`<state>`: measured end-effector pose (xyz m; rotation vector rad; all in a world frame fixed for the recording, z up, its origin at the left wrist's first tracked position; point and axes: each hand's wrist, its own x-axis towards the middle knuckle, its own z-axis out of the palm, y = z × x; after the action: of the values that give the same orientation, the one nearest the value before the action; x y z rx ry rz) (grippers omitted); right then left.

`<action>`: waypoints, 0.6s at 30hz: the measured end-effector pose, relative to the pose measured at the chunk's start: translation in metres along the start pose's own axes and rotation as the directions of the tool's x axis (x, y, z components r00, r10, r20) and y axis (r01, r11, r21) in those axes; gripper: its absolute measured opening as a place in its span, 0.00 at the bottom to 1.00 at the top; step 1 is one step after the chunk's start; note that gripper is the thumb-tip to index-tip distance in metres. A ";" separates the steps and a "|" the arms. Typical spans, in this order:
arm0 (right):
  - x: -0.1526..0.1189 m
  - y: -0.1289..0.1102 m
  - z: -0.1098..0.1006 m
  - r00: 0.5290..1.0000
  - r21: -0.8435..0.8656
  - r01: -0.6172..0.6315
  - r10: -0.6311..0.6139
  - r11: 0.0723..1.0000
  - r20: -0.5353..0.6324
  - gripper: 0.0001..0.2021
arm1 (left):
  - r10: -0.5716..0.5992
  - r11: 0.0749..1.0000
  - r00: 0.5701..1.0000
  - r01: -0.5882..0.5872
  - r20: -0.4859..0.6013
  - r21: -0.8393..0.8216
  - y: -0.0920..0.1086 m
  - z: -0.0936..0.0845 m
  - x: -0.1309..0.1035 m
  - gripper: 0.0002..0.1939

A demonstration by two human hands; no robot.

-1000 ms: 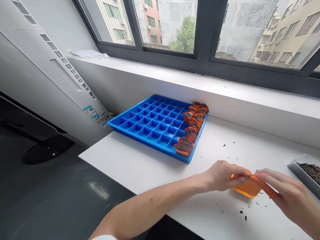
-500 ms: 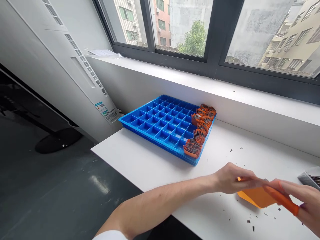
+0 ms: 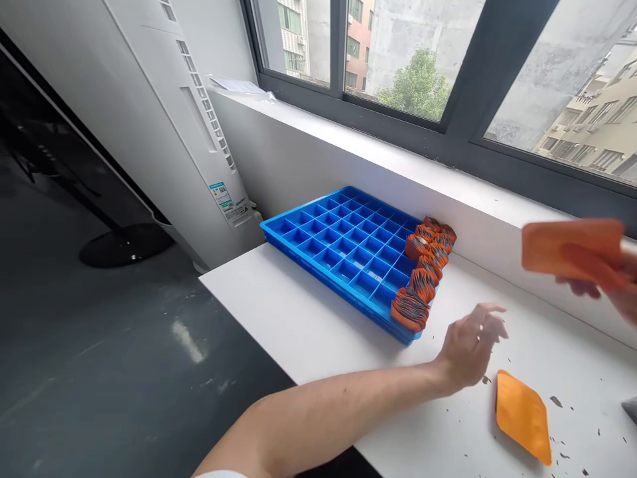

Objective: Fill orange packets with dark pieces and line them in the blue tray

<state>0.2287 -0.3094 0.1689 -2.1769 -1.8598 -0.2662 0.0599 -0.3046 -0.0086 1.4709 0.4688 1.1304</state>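
Note:
My left hand (image 3: 470, 345) hovers over the white table with its fingers apart and nothing in them. At the right edge, my right hand (image 3: 614, 282) grips a flat orange piece (image 3: 572, 245) with rounded corners, raised and blurred by motion. A lighter orange pad (image 3: 522, 417) lies on the table, right of and below my left hand. Beyond my left hand is a blue compartment tray (image 3: 328, 282), with bundles of orange and dark layered pieces (image 3: 411, 309) standing in compartments along its right side.
Dark scraps (image 3: 556, 401) are scattered over the white table (image 3: 308, 332). A grey object (image 3: 631, 408) shows partly at the right edge. Behind the tray run a white ledge (image 3: 348, 136) and windows. A white appliance (image 3: 199, 166) stands at the left.
My hands have parted. My right hand has risen to the right with the orange piece, and my left hand has opened. The lighter orange pad now lies uncovered. The view has shifted.

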 end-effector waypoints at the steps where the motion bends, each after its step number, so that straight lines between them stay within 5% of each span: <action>1: 0.017 -0.021 0.004 1.000 -0.014 0.018 -0.018 1.000 0.008 0.32 | 0.021 0.998 0.998 -0.024 0.054 0.061 -0.001 0.000 -0.002 0.20; 5: 0.071 -0.106 0.052 0.955 -0.091 0.234 -0.212 0.968 0.208 0.17 | 0.085 0.958 0.956 -0.156 0.279 0.240 -0.001 0.002 -0.009 0.17; 8: 0.097 -0.147 0.090 0.904 -0.217 0.333 -0.246 0.918 0.350 0.08 | 0.089 0.928 0.931 -0.207 0.355 0.310 0.001 0.003 -0.010 0.18; 11: 0.113 -0.166 0.107 0.856 -0.336 0.400 -0.217 0.853 0.469 0.06 | 0.083 0.908 0.926 -0.222 0.367 0.354 0.004 0.005 -0.007 0.18; 18: 0.136 -0.187 0.109 0.784 -0.435 0.519 -0.208 0.736 0.584 0.08 | 0.015 0.841 0.923 -0.219 0.384 0.495 0.018 0.010 -0.004 0.18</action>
<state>0.0623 -0.1206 0.1227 -2.3618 -2.8596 -0.4239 0.0613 -0.3179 0.0073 2.1791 0.4481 0.8148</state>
